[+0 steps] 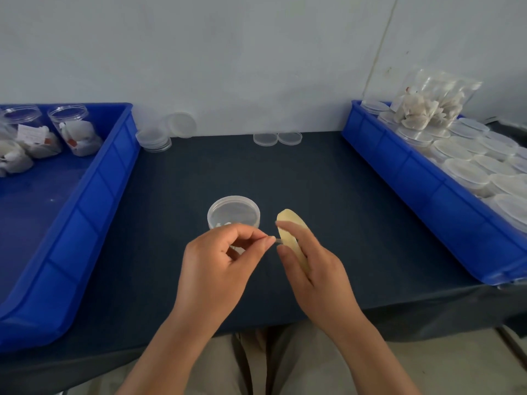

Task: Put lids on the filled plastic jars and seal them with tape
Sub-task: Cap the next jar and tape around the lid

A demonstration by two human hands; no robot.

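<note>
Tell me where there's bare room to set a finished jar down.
Bare tablecloth lies either side of the capped jar, toward the left tray and the right tray. The left tray's near floor is bare too. Crowded: the right tray, packed with lidded jars, and the table's far edge with loose lids.

pale grey-blue wall (228, 52) behind a table (356, 218) in dark navy cloth, soft even light
</note>
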